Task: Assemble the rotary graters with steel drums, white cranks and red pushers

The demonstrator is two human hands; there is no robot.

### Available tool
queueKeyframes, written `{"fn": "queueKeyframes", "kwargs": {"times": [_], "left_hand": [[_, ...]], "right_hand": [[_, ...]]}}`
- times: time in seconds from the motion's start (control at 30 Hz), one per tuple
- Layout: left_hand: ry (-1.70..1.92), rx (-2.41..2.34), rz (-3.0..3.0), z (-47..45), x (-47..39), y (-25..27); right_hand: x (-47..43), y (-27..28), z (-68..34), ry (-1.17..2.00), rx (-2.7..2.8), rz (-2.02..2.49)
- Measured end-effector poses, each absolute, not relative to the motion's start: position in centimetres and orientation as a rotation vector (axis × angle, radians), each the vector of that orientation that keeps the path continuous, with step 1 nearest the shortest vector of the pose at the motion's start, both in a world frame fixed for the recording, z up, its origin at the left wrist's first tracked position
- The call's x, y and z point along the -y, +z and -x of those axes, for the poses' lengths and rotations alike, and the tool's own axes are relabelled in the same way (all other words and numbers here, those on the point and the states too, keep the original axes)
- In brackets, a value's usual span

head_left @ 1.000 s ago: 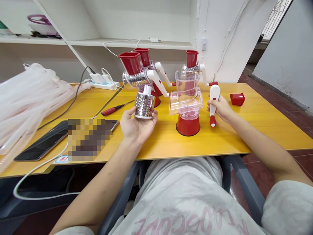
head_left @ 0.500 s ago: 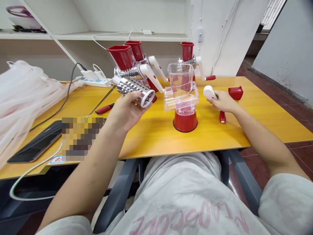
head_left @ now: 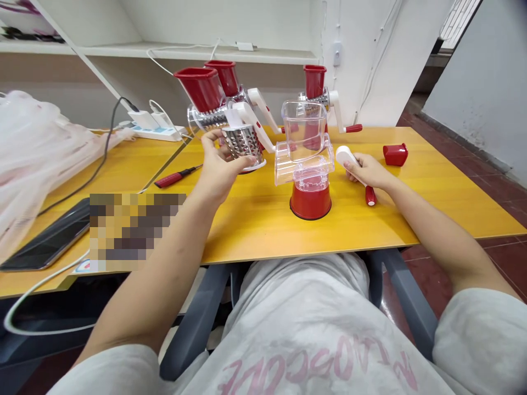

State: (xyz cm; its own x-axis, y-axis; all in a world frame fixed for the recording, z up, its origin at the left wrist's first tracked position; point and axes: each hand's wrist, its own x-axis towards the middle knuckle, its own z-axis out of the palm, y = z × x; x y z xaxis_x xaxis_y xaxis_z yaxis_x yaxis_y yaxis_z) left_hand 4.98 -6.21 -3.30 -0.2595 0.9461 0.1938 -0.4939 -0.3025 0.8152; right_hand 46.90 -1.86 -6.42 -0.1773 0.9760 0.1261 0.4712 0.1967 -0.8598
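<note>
My left hand (head_left: 220, 167) grips a metal grater drum (head_left: 242, 141) with a white rim, its axis now close to upright, above the table left of the grater body. My right hand (head_left: 366, 171) holds a white crank handle (head_left: 345, 157) with a red knob (head_left: 370, 196), to the right of that body. Between the hands stands a clear plastic grater housing (head_left: 304, 164) with a hopper on top, mounted on a red base (head_left: 310, 200). Neither hand touches it. Beyond my right hand a red food pusher (head_left: 396, 154) lies on its side.
Assembled red rotary graters stand behind: two at the left (head_left: 201, 90), one at the back right (head_left: 315, 82). A red-handled tool (head_left: 171, 179), a black phone (head_left: 49, 236), a power strip (head_left: 158, 131) and a plastic bag (head_left: 41, 159) occupy the left side.
My left hand has turned the grater drum from lying sideways to nearly upright. My right hand has moved slightly left with the crank handle. The view has shifted a little.
</note>
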Motion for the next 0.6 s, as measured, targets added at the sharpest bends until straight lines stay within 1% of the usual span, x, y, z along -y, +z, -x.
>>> {"fn": "queueKeyframes", "kwargs": {"times": [0.17, 0.27, 0.4, 0.6], "left_hand": [[1.75, -0.782, -1.002, -4.4, 7.1, -1.3], [1.696, -0.8, -1.011, -4.1, 7.3, -0.6], [1.659, -0.811, -1.04, -2.5, 7.4, -0.5], [1.378, -0.901, -1.146, -2.3, 7.7, -1.3]], "right_hand": [[2.7, -6.1, -45.7, 1.234, 1.534, 1.029], [3.7, -5.6, -44.7, 1.375, 1.434, 0.911], [5.1, -4.9, -43.6, 1.474, 1.322, 0.867], [6.2, -4.1, -43.2, 1.544, 1.36, 0.81]]}}
